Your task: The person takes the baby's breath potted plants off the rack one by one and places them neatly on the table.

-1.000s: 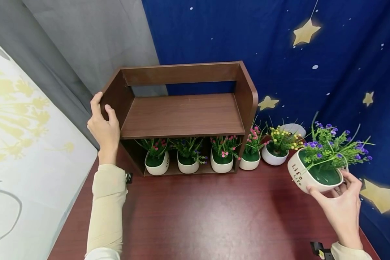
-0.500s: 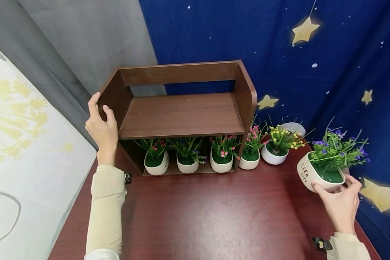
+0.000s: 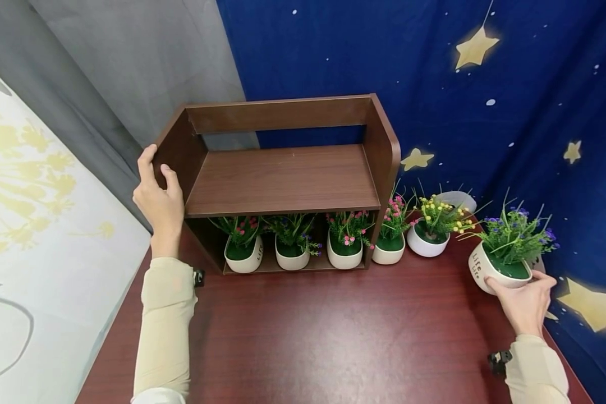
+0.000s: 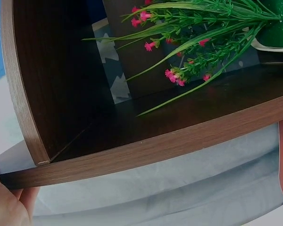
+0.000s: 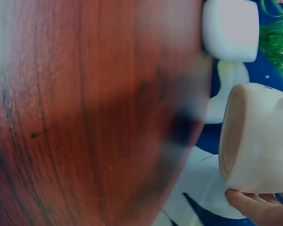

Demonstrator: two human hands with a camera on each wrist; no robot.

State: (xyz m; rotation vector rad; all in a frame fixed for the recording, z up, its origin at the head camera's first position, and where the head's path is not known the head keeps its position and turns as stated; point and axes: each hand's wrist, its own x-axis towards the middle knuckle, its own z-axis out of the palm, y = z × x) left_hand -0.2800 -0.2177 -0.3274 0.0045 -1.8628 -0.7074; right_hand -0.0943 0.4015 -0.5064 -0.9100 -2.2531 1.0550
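My right hand [image 3: 527, 300] holds a white "Life" flowerpot [image 3: 480, 268] with purple flowers, thumb on its near side. In the right wrist view the underside of this pot [image 5: 233, 136] shows, raised off the table. With my left hand [image 3: 159, 199] I grip the left side panel of a brown wooden shelf [image 3: 283, 179]; the left wrist view shows fingers [image 4: 7, 202] at the board's corner. Three white flowerpots stand in the lower compartment: one with pink flowers [image 3: 242, 252] at left, one with purple flowers [image 3: 292, 258] in the middle, another pink one [image 3: 344, 255] at right.
Right of the shelf stand a pink-flowered pot [image 3: 389, 252] and a round yellow-flowered pot [image 3: 427, 244]. A whitish object [image 3: 457, 200] sits behind them. The dark red table [image 3: 333, 331] ends at the right against a blue star-patterned curtain [image 3: 545, 140].
My right hand has first moved right, then lowered the purple-flowered pot towards the table, turning it more upright. My left hand stays on the shelf panel.
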